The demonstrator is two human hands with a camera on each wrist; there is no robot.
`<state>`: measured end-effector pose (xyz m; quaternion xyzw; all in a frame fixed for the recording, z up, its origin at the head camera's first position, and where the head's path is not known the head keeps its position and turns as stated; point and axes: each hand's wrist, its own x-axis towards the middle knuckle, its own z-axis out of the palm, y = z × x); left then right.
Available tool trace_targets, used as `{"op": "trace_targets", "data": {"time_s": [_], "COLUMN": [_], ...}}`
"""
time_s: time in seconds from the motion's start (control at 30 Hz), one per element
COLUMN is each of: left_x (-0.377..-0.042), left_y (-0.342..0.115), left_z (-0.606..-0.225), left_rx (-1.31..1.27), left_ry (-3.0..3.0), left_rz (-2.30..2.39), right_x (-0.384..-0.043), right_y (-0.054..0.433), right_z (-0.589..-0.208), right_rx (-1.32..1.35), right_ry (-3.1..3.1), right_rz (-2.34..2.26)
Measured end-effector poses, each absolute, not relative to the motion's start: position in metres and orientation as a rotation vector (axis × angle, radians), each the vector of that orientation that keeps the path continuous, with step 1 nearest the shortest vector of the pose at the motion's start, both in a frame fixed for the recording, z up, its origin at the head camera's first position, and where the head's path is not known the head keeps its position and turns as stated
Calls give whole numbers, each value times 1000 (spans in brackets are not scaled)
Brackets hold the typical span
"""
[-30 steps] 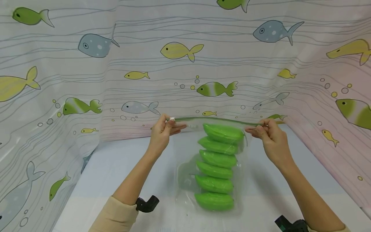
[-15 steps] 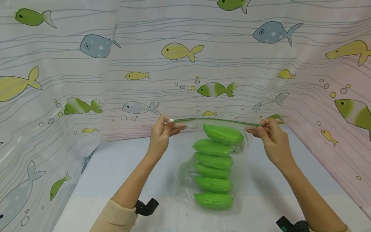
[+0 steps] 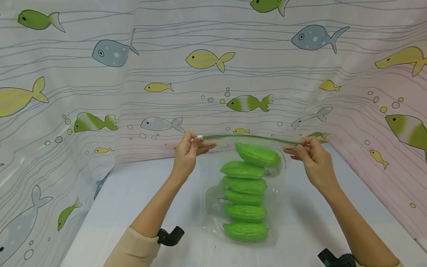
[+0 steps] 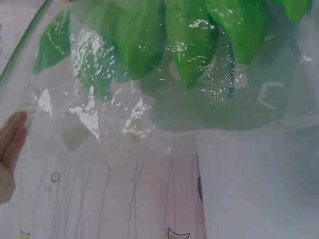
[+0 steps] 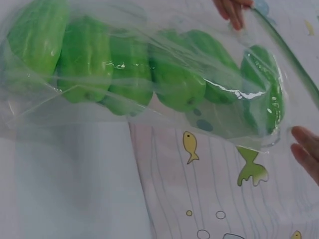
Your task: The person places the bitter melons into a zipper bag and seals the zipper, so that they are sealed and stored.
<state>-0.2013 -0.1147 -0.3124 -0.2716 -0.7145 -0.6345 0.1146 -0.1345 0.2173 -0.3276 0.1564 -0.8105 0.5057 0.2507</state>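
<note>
A clear plastic zip bag (image 3: pixel 211 218) hangs upright with a stack of several plump green gourds (image 3: pixel 245 212) inside, their skins ribbed lengthwise. Along its top runs a green zip strip (image 3: pixel 248 137), with a small white slider (image 3: pixel 199 137) at the left end. My left hand (image 3: pixel 185 157) pinches that end by the slider, its lower fingers stretched out beneath. At the opposite end, my right hand (image 3: pixel 315 161) pinches the strip between thumb and forefinger. The right wrist view shows shiny plastic over the gourds (image 5: pixel 179 82); fingertips of the right hand (image 5: pixel 308 152) are beside the bag's corner.
Behind the bag stands a sheet (image 3: pixel 207 104) printed with fish and wavy lines, which also covers both sides. Under the bag is a white tabletop (image 3: pixel 133 207). Black wrist cameras (image 3: pixel 171 236) are strapped to both forearms.
Most of the gourds below the top one have slid a little to the left inside the bag. Both hands keep their hold on the zip strip in nearly the same place.
</note>
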Motion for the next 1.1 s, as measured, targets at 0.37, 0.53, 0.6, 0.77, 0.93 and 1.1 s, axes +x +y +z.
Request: {"op": "trace_targets", "data": {"time_s": [0.37,0.53,0.6,0.77,0.93,1.1], "left_x": [-200,-199,-200,-200,-200,-199], "left_y": [-108,-106,-105,-106,-107,-106], "left_z": [-308,-308,-309,-311,-312,-312], "left_rx": [-799,-815,-824,-855,-868,-862], "left_ry": [-2135,-2126,-2125,-2113,-2090,-2073], "left_rz": [-1842,-1843,-1837,-1822,-1823,-1831], "right_x": [-138,-138,-138,-138,-144,-152], "right_y": [230,232,232,228,220,205], "right_z": [-326,-324,-323,-316,-307,-300], "right_rx": [331,270,249,106,31,155], "right_ry": [-2254,-2266,-2273,-2248,-2129,-2024], "right_rz": [1372,1298,1265,1009,764,651]}}
